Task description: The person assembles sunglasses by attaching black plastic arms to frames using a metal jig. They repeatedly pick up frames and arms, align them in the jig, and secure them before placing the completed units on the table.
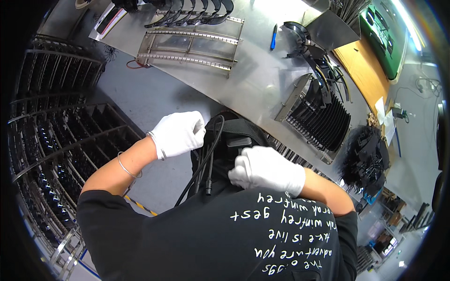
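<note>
My left hand [178,134], in a white glove, is raised left of my waist with its fingers curled in. It is beside a looped black cable [216,140] with a plug-like end hanging down my front. My right hand [268,170], gloved too, is closed in front of my body, its fingers folded toward the left. Whatever either hand may hold is hidden by the gloves. Between the hands, a small black box [239,142] sits on a dark bag or strap at my waist. Both hands are short of the metal table [253,96] and apart from it.
On the table lie a metal rack frame [190,49], curved black strips [192,13], a blue pen [273,37] and a rack filled with black strips [323,119]. A green tray [386,44] is at far right. Tall shelving with dark parts [51,136] lines the left.
</note>
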Available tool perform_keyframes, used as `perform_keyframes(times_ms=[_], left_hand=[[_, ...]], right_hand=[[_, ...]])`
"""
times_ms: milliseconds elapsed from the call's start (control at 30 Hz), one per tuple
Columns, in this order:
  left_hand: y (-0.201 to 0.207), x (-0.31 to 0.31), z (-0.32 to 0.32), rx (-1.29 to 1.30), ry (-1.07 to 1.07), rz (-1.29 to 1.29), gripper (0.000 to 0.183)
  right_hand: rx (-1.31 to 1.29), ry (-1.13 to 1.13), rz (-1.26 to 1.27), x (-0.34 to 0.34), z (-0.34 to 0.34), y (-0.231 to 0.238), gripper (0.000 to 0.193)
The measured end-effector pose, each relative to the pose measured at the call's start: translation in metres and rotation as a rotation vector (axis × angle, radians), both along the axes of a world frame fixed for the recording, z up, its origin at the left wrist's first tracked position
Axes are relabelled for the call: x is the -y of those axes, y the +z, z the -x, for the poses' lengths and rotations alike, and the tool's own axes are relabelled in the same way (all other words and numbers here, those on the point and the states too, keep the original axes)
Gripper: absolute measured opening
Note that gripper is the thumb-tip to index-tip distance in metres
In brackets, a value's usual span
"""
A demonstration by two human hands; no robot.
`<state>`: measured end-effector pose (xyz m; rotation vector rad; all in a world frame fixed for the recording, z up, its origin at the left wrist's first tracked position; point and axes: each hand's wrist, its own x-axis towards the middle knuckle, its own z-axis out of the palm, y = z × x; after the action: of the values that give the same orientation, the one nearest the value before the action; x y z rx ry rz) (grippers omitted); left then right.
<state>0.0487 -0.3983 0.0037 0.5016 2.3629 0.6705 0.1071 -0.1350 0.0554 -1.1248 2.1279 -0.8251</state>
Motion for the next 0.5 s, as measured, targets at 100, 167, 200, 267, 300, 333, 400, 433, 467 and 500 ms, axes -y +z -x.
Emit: perform_keyframes(times_ms=[100,167,200,267,300,333,400,433,467,500], left_hand=[[0.005,-0.003,0.002,0.077,0.045,0.042,0.018],[0.01,-0.002,0.002,0.1,0.038,0.054,0.018],[0.013,-0.002,0.001,0.111,0.034,0.06,0.018],[0.015,-0.002,-0.001,0.131,0.058,0.076,0.02],[0.017,-0.003,-0.003,0.14,0.072,0.081,0.021],[0.016,-0.005,-0.008,0.117,0.071,0.072,0.021],[0.011,-0.007,-0.017,0.064,0.068,0.057,0.022],[0.009,-0.006,-0.019,0.126,0.049,0.104,0.029],[0.008,-0.003,-0.02,0.189,0.029,0.153,0.038],[0.004,0.004,-0.021,0.253,0.01,0.202,0.046]], right_hand=[[0.14,-0.037,0.114,-0.005,-0.014,-0.012,0.012],[0.197,0.049,0.056,-0.005,-0.006,-0.005,0.013],[0.181,0.065,0.052,-0.007,-0.004,-0.004,0.013],[0.185,0.114,-0.001,-0.014,0.004,0.003,0.013],[0.202,0.085,0.019,-0.017,0.003,0.004,0.013],[0.219,0.057,0.039,-0.021,0.001,0.005,0.013],[0.24,0.028,0.044,-0.023,-0.001,0.004,0.015],[0.217,0.018,0.036,-0.023,-0.003,0.004,0.015],[0.196,0.006,0.03,-0.022,-0.005,0.003,0.015],[0.174,-0.006,0.024,-0.022,-0.008,0.002,0.015]])
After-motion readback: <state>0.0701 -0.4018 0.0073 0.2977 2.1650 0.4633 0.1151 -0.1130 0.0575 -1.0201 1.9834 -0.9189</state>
